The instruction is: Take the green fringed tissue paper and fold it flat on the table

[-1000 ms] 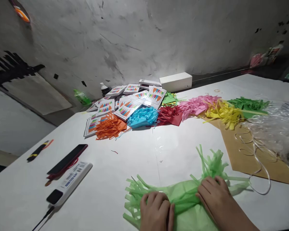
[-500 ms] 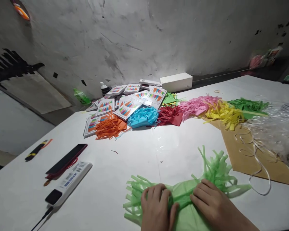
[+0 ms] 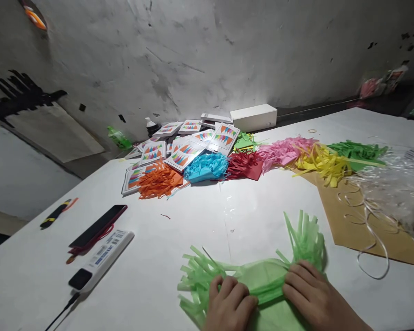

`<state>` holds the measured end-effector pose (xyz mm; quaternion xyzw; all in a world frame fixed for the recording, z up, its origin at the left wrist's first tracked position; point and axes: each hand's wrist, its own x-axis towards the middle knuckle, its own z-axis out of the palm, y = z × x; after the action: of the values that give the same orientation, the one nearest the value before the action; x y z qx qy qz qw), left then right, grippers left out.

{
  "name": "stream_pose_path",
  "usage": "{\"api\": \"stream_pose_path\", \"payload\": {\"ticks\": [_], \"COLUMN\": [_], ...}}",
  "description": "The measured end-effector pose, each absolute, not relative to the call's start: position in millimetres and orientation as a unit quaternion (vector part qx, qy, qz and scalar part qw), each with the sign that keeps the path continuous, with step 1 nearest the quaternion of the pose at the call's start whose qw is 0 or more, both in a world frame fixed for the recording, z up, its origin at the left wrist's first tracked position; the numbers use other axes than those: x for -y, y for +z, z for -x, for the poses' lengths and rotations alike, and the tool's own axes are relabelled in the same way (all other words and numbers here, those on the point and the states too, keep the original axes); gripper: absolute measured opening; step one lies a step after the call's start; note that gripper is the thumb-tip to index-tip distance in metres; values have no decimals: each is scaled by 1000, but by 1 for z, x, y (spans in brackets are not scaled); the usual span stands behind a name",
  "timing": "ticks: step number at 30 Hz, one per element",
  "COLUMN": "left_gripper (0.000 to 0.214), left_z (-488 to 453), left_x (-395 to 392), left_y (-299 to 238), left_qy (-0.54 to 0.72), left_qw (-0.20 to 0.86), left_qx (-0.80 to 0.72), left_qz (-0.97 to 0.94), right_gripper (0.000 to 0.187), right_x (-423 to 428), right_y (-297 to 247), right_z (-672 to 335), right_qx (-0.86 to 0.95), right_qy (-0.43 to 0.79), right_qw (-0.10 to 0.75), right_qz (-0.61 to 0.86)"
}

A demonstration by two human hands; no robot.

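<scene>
A light green tissue paper sheet [image 3: 265,271] with fringed ends lies at the table's near edge. Across its middle runs a darker, folded or rolled band. My left hand [image 3: 229,301] is closed over the left part of this band, fingers curled and thumb tucked under. On the right part, my right hand [image 3: 308,287] grips the band with bent fingers. Fringe strips spread out beyond both hands, the right bunch standing up from the table. The paper beneath my palms is partly hidden.
Fringed paper bundles in orange [image 3: 160,180], blue [image 3: 207,167], red [image 3: 246,165], pink [image 3: 284,151], yellow [image 3: 322,163] and green [image 3: 359,154] line the back. Behind them are printed packets [image 3: 182,156] and a white box [image 3: 253,117]. A phone [image 3: 98,226] and power strip [image 3: 106,257] lie left; string [image 3: 376,243] and clear plastic [image 3: 400,188] lie right.
Both hands have shifted slightly, the right one a little outward along the band. My left fingers have closed tighter on the paper, and the right fringe has bunched upward.
</scene>
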<state>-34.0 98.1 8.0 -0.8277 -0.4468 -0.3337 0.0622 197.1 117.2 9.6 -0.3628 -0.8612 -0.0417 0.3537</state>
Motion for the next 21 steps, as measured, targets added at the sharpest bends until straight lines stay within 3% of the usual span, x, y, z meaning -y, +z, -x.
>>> {"api": "stream_pose_path", "payload": {"ticks": [10, 15, 21], "left_gripper": [12, 16, 18], "left_z": [27, 27, 26], "left_x": [-97, -103, -110], "left_y": [19, 14, 23], "left_qy": [-240, -293, -312], "left_qw": [53, 62, 94], "left_qx": [596, 500, 427], "left_qz": [764, 812, 843], "right_gripper": [22, 31, 26], "right_x": [-123, -122, -125], "right_y": [8, 11, 13], "right_z": [-179, -178, -170], "right_qx": [803, 867, 866], "right_qy": [-81, -67, -59], "right_qw": [308, 341, 342], "right_qz": [504, 359, 359]}}
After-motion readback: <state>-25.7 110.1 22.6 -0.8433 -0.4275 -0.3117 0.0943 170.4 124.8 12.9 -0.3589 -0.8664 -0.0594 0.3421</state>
